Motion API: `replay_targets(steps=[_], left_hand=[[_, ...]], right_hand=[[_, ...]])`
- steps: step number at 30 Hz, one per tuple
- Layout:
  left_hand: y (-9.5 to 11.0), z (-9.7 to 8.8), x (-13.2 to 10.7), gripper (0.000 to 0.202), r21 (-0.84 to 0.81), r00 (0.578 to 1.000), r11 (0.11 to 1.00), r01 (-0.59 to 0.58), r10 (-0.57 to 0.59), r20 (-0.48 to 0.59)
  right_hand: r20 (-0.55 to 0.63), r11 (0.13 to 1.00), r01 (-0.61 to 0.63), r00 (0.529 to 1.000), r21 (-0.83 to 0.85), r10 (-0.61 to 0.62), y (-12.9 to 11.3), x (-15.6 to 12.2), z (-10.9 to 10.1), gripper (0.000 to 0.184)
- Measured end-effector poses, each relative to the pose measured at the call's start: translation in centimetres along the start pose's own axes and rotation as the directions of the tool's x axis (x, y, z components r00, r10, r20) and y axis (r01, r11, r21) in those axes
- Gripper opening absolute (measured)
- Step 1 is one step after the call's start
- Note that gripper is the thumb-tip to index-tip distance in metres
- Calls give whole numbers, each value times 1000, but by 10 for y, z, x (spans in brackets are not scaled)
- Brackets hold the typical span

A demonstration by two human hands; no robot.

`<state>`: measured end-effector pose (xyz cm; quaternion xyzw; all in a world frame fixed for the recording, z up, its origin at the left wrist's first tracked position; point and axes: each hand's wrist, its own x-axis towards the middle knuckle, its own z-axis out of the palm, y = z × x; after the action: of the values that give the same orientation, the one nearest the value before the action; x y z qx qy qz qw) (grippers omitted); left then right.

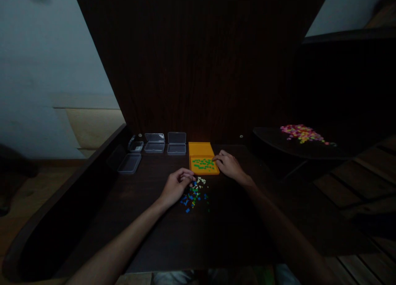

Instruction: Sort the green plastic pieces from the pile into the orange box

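A small pile of tiny coloured pieces (195, 193), blue, green and white, lies on the dark table (154, 227). My left hand (176, 186) rests at the pile's left edge with its fingers curled in a pinch over the pieces; what they hold is too small to see. Behind the pile stands an open orange box (202, 159) with green pieces in its lower half. My right hand (228, 165) sits at the box's right edge, fingers bent, fingertips touching the green pieces.
Several clear plastic boxes (154, 142) stand open along the back left of the table. A heap of pink and yellow pieces (301, 133) lies on a dark rounded shelf at the right. A dark wooden panel rises behind the table.
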<state>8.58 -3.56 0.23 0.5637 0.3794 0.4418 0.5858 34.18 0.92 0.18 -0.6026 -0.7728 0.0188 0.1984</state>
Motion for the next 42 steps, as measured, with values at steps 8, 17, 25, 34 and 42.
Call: replay_targets(steps=[8,17,25,34,42], left_hand=[[-3,-1,-1,16,89,1000,996,-29,29,0],[0,-2,-3,18,196,997,978,-77,78,4],[-2,-4,-2,16,212,995,973,-93,96,-4],[1,-2,-5,18,248,994,963,-108,110,9],[-1,0,-5,17,276,994,955,-109,109,15]], right_hand=[[-96,947,190,981,261,-171,-7,-20,2,27],[51,999,-49,997,-12,49,-18,-21,0,39],[140,989,-113,982,-92,125,-20,-23,-1,46],[204,989,-114,970,-92,131,-23,-23,-6,52],[231,989,-118,963,-88,135,-22,-24,-5,55]])
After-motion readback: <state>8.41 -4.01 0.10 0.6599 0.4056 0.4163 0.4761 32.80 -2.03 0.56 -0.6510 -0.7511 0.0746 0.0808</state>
